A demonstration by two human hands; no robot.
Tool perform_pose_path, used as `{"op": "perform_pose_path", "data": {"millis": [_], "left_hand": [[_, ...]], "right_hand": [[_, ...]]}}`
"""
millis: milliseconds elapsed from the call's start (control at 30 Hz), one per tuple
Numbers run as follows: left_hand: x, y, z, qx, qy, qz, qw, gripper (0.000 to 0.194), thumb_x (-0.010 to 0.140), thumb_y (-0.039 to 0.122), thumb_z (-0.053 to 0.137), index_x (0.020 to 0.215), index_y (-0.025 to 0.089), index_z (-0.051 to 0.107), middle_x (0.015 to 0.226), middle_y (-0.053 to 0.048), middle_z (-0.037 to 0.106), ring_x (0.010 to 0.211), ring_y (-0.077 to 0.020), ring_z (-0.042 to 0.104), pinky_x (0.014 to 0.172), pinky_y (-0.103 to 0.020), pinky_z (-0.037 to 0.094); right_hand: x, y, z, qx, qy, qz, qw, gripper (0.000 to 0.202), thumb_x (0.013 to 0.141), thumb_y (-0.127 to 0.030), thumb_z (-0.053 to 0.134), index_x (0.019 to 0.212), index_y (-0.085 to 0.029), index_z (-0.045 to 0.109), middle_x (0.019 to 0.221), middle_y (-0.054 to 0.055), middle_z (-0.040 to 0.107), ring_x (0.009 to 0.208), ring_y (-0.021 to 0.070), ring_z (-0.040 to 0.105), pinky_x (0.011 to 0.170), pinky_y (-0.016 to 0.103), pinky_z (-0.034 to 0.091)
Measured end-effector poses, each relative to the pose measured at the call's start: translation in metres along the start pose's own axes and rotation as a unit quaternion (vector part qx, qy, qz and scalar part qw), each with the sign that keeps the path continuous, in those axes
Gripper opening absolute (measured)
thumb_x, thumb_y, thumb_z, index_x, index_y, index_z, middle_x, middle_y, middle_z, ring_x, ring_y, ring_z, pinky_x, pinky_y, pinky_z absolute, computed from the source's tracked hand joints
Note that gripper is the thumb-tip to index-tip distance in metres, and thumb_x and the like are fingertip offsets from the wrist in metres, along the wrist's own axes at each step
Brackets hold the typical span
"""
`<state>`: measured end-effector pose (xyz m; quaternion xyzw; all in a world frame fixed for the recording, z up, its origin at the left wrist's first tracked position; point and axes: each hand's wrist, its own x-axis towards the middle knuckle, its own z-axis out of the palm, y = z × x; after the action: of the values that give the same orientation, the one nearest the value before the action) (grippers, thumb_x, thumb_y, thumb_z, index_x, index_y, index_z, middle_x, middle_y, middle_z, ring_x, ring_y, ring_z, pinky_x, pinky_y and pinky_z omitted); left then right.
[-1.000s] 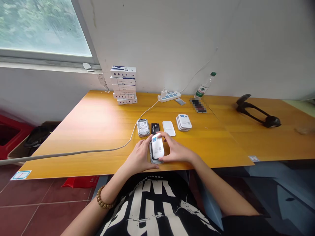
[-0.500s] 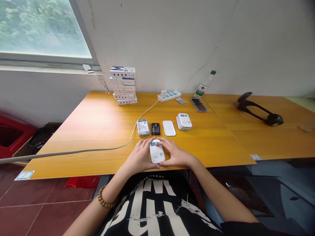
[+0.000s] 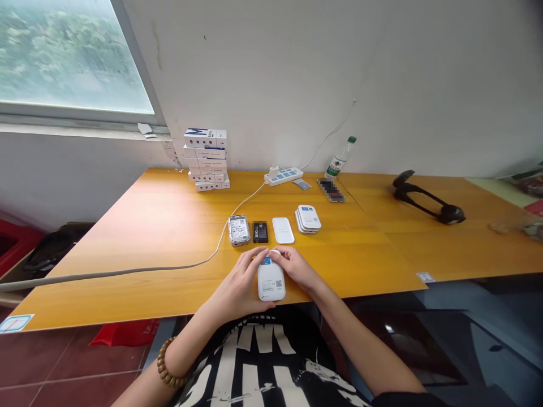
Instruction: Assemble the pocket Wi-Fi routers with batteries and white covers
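A white rounded device [image 3: 271, 282] with a blue label lies at the table's front edge. My left hand [image 3: 242, 284] grips it along its left side, fingers at the top and thumb near the bottom. At its top right corner my right hand [image 3: 296, 267] has closed fingers pressed on the device. Just beyond are an opened device [image 3: 239, 229] with a printed label inside, a black battery [image 3: 260, 232], a white cover [image 3: 283, 230] and a stack of white devices [image 3: 308, 219].
White boxes [image 3: 207, 161] are stacked by the wall, beside a power strip [image 3: 283, 176] with its cable crossing the left side. A bottle [image 3: 339, 159], a blurred phone [image 3: 331, 190] and a black stand-like object [image 3: 428, 200] are at the back and right.
My right thumb has moved from the device's bottom up to its top corner. My left hand keeps its hold. The view has shifted slightly.
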<state>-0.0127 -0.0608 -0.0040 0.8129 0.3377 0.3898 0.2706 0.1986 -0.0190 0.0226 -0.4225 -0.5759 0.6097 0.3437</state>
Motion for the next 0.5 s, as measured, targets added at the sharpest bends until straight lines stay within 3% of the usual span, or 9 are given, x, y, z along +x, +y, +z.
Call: {"op": "perform_pose_path", "data": {"millis": [67, 100, 167, 233, 333, 400, 500], "left_hand": [[0.001, -0.005, 0.000, -0.088, 0.009, -0.044, 0.995, 0.125, 0.072, 0.049, 0.095, 0.168, 0.029, 0.018, 0.165, -0.022, 0.037, 0.147, -0.0449, 0.046, 0.114, -0.065, 0.050], [0.002, -0.007, 0.000, -0.129, 0.016, -0.068, 0.989, 0.119, 0.074, 0.055, 0.093, 0.167, 0.027, 0.023, 0.162, -0.022, 0.041, 0.143, -0.0433, 0.050, 0.110, -0.061, 0.053], [0.004, -0.010, 0.000, -0.182, 0.029, -0.124, 0.975, 0.081, 0.090, 0.062, 0.076, 0.153, 0.023, 0.045, 0.145, -0.019, 0.057, 0.125, -0.0353, 0.063, 0.098, -0.049, 0.059], [0.008, -0.010, 0.002, -0.187, 0.045, -0.185, 0.964, 0.045, 0.103, 0.061, 0.055, 0.119, 0.020, 0.063, 0.110, -0.010, 0.069, 0.097, -0.0250, 0.068, 0.080, -0.037, 0.057], [0.012, -0.008, 0.006, -0.153, 0.094, -0.228, 0.957, 0.046, 0.106, 0.058, 0.049, 0.080, 0.020, 0.053, 0.072, 0.002, 0.053, 0.067, -0.0158, 0.053, 0.062, -0.028, 0.043], [0.014, -0.007, 0.009, -0.140, 0.120, -0.222, 0.958, 0.048, 0.103, 0.058, 0.053, 0.074, 0.021, 0.045, 0.067, 0.004, 0.046, 0.062, -0.0143, 0.046, 0.058, -0.027, 0.037], [0.014, -0.008, 0.009, -0.153, 0.139, -0.218, 0.954, 0.050, 0.101, 0.061, 0.055, 0.073, 0.021, 0.047, 0.066, 0.004, 0.044, 0.061, -0.0141, 0.044, 0.056, -0.026, 0.035]], "right_hand": [[0.000, 0.001, 0.003, 0.013, 0.007, -0.016, 1.000, 0.050, 0.091, -0.067, 0.071, 0.094, -0.017, 0.071, 0.083, 0.002, 0.068, 0.075, 0.0174, 0.060, 0.071, 0.030, 0.047], [0.000, 0.002, 0.004, 0.006, 0.008, -0.026, 1.000, 0.050, 0.092, -0.066, 0.070, 0.096, -0.017, 0.070, 0.084, 0.002, 0.068, 0.076, 0.0176, 0.060, 0.072, 0.031, 0.047], [0.000, 0.004, 0.007, -0.019, 0.004, -0.041, 0.999, 0.048, 0.093, -0.066, 0.069, 0.095, -0.017, 0.069, 0.084, 0.002, 0.067, 0.076, 0.0173, 0.059, 0.070, 0.030, 0.046], [0.001, 0.007, 0.009, -0.045, -0.003, -0.049, 0.998, 0.048, 0.094, -0.066, 0.068, 0.091, -0.018, 0.067, 0.080, 0.000, 0.062, 0.073, 0.0165, 0.056, 0.066, 0.029, 0.044], [0.002, 0.010, 0.013, -0.070, -0.002, -0.056, 0.996, 0.049, 0.095, -0.067, 0.065, 0.087, -0.019, 0.064, 0.076, 0.000, 0.058, 0.069, 0.0160, 0.053, 0.062, 0.029, 0.042], [0.003, 0.010, 0.016, -0.076, 0.008, -0.062, 0.995, 0.050, 0.094, -0.069, 0.065, 0.085, -0.019, 0.064, 0.075, 0.000, 0.058, 0.068, 0.0166, 0.053, 0.062, 0.029, 0.043], [0.005, 0.010, 0.020, -0.071, 0.024, -0.069, 0.995, 0.052, 0.092, -0.071, 0.066, 0.082, -0.020, 0.063, 0.075, 0.000, 0.059, 0.069, 0.0175, 0.054, 0.062, 0.030, 0.044]]}}
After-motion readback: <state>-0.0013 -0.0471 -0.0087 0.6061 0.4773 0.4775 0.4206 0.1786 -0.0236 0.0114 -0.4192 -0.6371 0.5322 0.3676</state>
